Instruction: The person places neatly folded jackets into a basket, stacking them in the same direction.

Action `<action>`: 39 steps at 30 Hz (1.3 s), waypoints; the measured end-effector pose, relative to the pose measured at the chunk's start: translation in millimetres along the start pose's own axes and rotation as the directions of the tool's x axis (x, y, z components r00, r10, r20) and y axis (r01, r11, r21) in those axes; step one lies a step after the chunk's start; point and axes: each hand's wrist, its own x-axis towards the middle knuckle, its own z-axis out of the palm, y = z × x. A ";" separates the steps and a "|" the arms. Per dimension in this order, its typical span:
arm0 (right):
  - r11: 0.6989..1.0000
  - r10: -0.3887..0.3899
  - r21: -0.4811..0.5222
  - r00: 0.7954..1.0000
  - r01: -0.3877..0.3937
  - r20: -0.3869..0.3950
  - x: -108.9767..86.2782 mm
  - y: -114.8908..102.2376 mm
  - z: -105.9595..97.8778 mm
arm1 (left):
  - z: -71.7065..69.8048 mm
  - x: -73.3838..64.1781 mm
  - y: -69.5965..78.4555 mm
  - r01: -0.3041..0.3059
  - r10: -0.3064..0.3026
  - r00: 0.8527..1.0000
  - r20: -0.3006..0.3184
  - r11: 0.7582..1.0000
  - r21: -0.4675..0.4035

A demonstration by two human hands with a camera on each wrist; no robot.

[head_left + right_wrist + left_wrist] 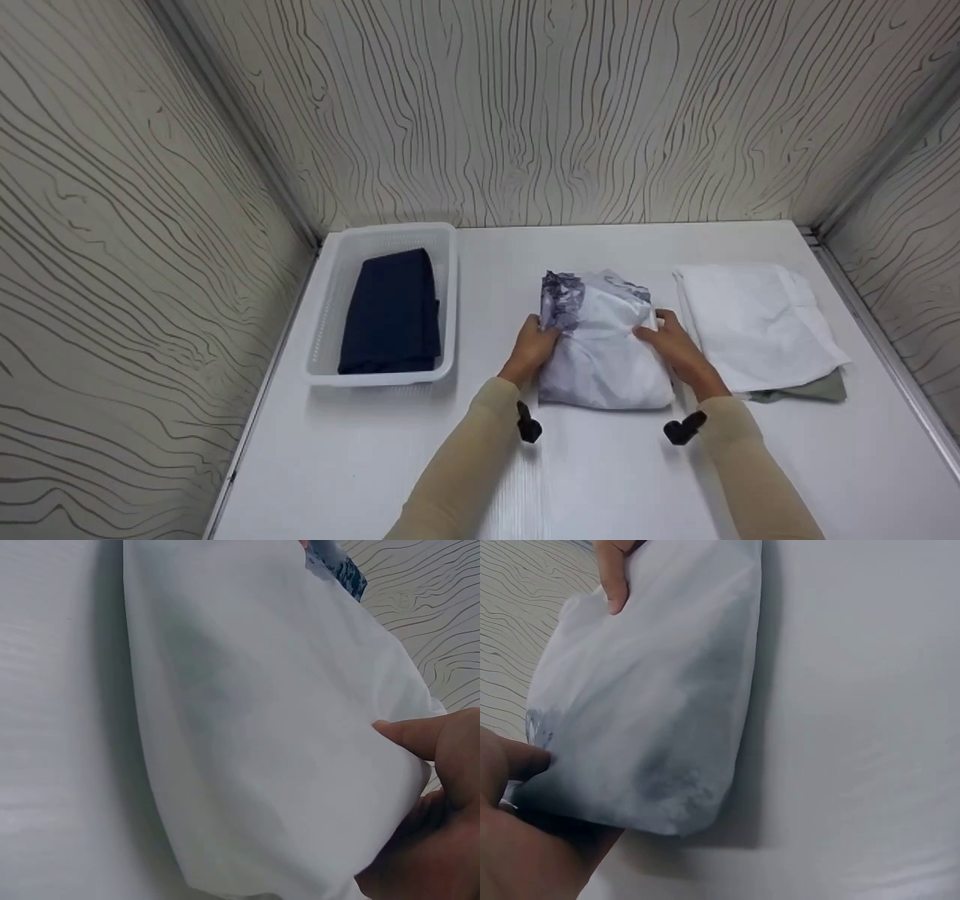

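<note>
A folded white garment with grey-purple print (607, 360) is between my two hands over the middle of the table. My left hand (534, 345) grips its left side, thumb on top and fingers beneath, as the left wrist view also shows at the garment's corner (652, 727). On the opposite side my right hand (671, 345) pinches the edge, its thumb (409, 736) lying on the cloth and the fingers tucked below. A shadow under the near edge suggests that the garment is slightly raised. The undersides of both grips are partly hidden.
At the left stands a white plastic basket (450, 300) with folded dark navy cloth (394, 311) in it. To the right lies a folded white cloth (757, 322) over a green one (814, 388). Wood-patterned panels (525, 112) wall the white table (495, 270) at back and sides.
</note>
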 end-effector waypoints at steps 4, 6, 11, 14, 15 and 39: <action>1.000 -0.010 0.027 1.000 0.010 -0.014 2.3 1.2 1.0 | -0.1 0.8 0.1 0.004 -0.004 1.000 -0.011 1.000 -0.014; 0.998 -0.038 0.053 0.999 0.039 -0.016 3.5 2.8 2.0 | 0.4 2.0 -0.6 0.007 -0.007 1.000 -0.023 1.000 -0.021; 0.987 -0.125 0.093 0.992 0.128 -0.031 5.4 7.0 5.5 | -3.2 3.9 -1.3 -0.029 0.029 0.999 -0.044 1.000 0.005; 0.980 -0.169 0.094 0.984 0.174 -0.058 5.0 7.2 7.9 | -7.1 3.6 -0.9 -0.096 0.097 0.995 -0.034 0.995 0.035; 0.978 -0.182 0.095 0.981 0.188 -0.069 4.9 7.2 8.4 | -7.8 3.6 -0.9 -0.120 0.122 0.992 -0.032 0.992 0.044; 0.955 -0.147 0.269 0.987 0.125 0.062 8.7 7.4 22.1 | -19.6 3.9 -4.6 -0.018 0.039 0.993 0.109 0.983 -0.185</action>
